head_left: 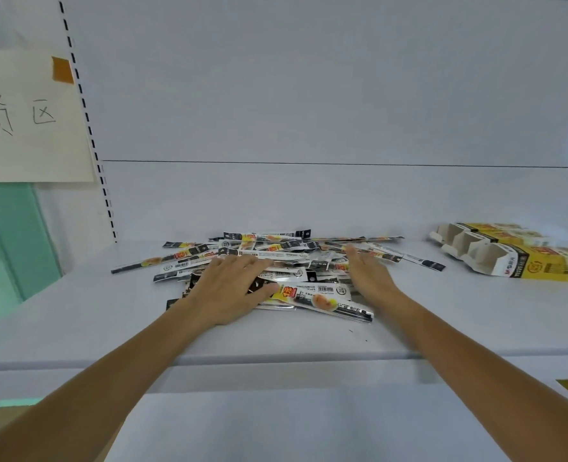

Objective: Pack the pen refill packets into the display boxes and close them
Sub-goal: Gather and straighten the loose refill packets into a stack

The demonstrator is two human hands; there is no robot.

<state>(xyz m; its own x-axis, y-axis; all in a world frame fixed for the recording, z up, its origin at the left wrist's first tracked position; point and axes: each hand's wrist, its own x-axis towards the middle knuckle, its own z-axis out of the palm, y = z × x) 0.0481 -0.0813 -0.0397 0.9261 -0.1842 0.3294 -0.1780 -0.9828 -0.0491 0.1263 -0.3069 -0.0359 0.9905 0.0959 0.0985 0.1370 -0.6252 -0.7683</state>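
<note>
Both bare forearms (126,378) stretch forward over the white shelf (76,311). The left hand (232,290) lies flat, palm down, with straight fingers pressing on the pile of pen refill packets (276,253). The right hand (369,275) stands on its edge, fingers straight, against the pile's right side. Neither hand holds a packet. The open yellow display boxes (515,260) lie well apart, at the right.

Shelf (76,311), your view:
- Pile of refill packets (286,258): centre, before the back panel (309,201).
- Your left hand (232,288): flat on the pile's left half.
- Your right hand (372,278): against the pile's right side.
- Display boxes (509,261): lying well right of the pile.
- Paper sign (26,118): far left, above shelf level.
</note>
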